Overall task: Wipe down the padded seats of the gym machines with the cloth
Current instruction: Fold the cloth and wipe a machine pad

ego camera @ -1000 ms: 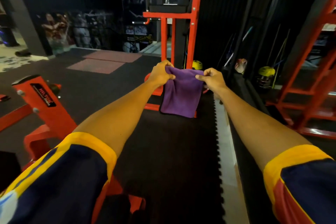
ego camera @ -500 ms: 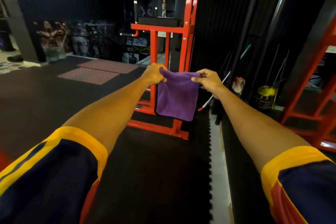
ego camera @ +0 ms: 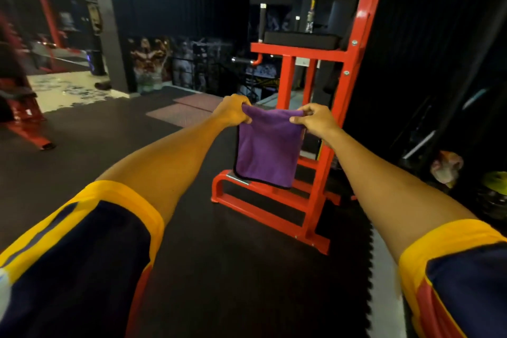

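A purple cloth (ego camera: pixel 267 151) hangs folded in front of me, stretched between both hands at its top edge. My left hand (ego camera: pixel 233 112) pinches the left top corner and my right hand (ego camera: pixel 315 121) pinches the right top corner, arms held straight out. Behind the cloth stands a red gym machine (ego camera: pixel 312 129) with a tall upright on its right side. Its black padded rest (ego camera: pixel 300 40) sits high on the frame, well above my hands and apart from the cloth.
Black rubber matting (ego camera: pixel 208 269) covers the floor, with a pale strip (ego camera: pixel 384 269) along its right edge. Another red machine (ego camera: pixel 24 118) stands at far left. Yellow and pale items (ego camera: pixel 450 167) lie against the dark right wall. Posters (ego camera: pixel 164 63) line the back wall.
The view has swung left and tilted up while I moved closer to the red machine; its padded rest now shows fully. Both hands keep the same hold on the cloth.
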### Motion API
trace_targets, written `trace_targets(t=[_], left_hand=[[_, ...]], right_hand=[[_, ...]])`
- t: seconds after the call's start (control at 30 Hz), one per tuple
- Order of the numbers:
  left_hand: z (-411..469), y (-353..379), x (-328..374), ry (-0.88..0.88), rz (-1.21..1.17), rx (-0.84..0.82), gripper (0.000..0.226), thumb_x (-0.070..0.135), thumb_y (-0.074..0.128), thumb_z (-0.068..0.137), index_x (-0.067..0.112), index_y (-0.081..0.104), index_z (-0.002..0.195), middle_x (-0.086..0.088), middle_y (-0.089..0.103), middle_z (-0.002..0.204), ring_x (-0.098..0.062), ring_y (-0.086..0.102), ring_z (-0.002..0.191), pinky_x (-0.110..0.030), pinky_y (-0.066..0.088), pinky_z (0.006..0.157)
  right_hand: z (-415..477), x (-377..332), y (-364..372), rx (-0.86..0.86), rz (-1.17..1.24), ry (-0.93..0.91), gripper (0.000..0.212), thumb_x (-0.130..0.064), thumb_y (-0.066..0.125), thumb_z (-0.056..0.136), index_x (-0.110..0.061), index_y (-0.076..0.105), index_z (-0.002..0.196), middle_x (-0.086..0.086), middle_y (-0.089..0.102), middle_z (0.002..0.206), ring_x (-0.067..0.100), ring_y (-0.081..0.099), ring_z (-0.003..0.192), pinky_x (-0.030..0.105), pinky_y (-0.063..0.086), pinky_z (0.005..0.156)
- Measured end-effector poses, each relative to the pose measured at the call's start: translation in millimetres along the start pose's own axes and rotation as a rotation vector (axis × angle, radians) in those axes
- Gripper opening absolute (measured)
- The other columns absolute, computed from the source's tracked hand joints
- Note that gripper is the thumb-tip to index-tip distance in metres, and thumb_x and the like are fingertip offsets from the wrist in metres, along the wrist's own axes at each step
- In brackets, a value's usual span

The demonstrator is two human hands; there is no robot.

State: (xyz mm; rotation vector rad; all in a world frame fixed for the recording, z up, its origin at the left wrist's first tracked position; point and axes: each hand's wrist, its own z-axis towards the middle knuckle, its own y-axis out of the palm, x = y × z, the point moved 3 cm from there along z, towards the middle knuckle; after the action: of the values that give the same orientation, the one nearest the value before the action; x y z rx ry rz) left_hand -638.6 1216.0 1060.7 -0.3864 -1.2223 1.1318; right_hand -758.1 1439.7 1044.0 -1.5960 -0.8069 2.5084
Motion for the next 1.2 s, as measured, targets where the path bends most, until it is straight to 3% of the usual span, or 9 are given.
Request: trace_targets(t=[0.2,0.3,0.43,0.57,0.7,0.87,1.03,1.13,1.2], left_hand=[[83.1,-49.1,-88.5,-0.096,-0.004,0.079,0.032,0.012,0.084,0.079,0.007,0.072,0.108,-0.012,0.072,0.108,-0.02,0.063,0.098,-0.031,0.049,0.08],[116.3,-66.4,-129.6,-0.128,0.003,0.133,0.031,0.01,0.082,0.079,0.005,0.07,0.107,-0.013,0.071,0.108,-0.024,0.065,0.1,-0.031,0.048,0.078],[160.2,-83.9,-199.1,-0.192,0.006,0.224,0.03,0.01,0.082,0.08,0.012,0.058,0.097,-0.008,0.063,0.099,-0.021,0.059,0.091,-0.031,0.043,0.072],[198.9,-95.0,-269.4,-0.254,0.022,0.321,0.037,0.008,0.083,0.079,0.013,0.049,0.094,0.0,0.055,0.084,-0.018,0.053,0.082,-0.032,0.043,0.068],[231.8,-110.5,-333.8,-0.375,0.086,0.4,0.034,0.007,0.08,0.079,0.014,0.053,0.099,-0.009,0.063,0.097,-0.024,0.06,0.092,-0.036,0.049,0.076],[254.7,-144.9,-391.0,-0.526,0.104,0.514,0.027,0.006,0.074,0.082,0.013,0.058,0.102,-0.004,0.061,0.095,-0.023,0.061,0.093,-0.032,0.049,0.075],[275.4,-183.5,-462.6,-0.649,0.169,0.592,0.027,0.011,0.072,0.086,0.014,0.06,0.11,-0.004,0.062,0.103,-0.021,0.061,0.095,-0.03,0.047,0.072],[287.5,-208.7,-509.7,-0.695,0.208,0.636,0.022,0.009,0.069,0.088,0.014,0.059,0.107,-0.003,0.06,0.105,-0.021,0.059,0.097,-0.031,0.047,0.077],[298.0,-229.3,-540.9,-0.715,0.243,0.684,0.022,0.007,0.064,0.09,0.015,0.058,0.109,-0.003,0.057,0.105,-0.02,0.056,0.097,-0.033,0.046,0.079]], right_hand=[[117.3,-28.8,89.0,-0.091,0.013,-0.07,0.025,-0.013,0.086,0.081,-0.015,0.066,0.097,-0.006,0.058,0.073,0.005,0.05,0.061,0.011,0.04,0.052],[175.2,-34.4,138.2,-0.143,0.006,-0.096,0.027,-0.02,0.089,0.078,-0.02,0.069,0.096,-0.004,0.063,0.078,0.011,0.056,0.07,0.022,0.044,0.061],[245.2,-41.5,208.4,-0.242,0.035,-0.124,0.025,-0.016,0.086,0.08,-0.018,0.068,0.097,0.001,0.067,0.088,0.01,0.062,0.073,0.017,0.051,0.062],[314.6,-47.9,281.1,-0.339,0.058,-0.173,0.024,-0.023,0.086,0.082,-0.019,0.07,0.099,-0.003,0.07,0.096,0.01,0.065,0.083,0.025,0.054,0.068],[379.5,-66.1,358.4,-0.472,0.077,-0.221,0.025,-0.022,0.086,0.082,-0.017,0.07,0.101,0.0,0.071,0.1,0.016,0.066,0.093,0.037,0.057,0.087],[442.2,-102.7,444.7,-0.625,0.108,-0.311,0.026,-0.018,0.082,0.086,-0.014,0.068,0.107,-0.006,0.064,0.089,0.008,0.058,0.077,0.02,0.046,0.065],[492.8,-128.1,548.1,-0.727,0.17,-0.334,0.032,-0.02,0.087,0.08,-0.012,0.07,0.107,0.003,0.071,0.102,0.017,0.065,0.088,0.031,0.053,0.078],[517.3,-151.8,612.3,-0.781,0.213,-0.368,0.028,-0.02,0.085,0.082,-0.017,0.067,0.102,-0.002,0.067,0.092,0.007,0.058,0.073,0.022,0.046,0.066],[534.2,-169.4,652.8,-0.791,0.227,-0.397,0.026,-0.024,0.086,0.081,-0.02,0.067,0.097,-0.005,0.066,0.088,0.008,0.057,0.074,0.026,0.045,0.069]])
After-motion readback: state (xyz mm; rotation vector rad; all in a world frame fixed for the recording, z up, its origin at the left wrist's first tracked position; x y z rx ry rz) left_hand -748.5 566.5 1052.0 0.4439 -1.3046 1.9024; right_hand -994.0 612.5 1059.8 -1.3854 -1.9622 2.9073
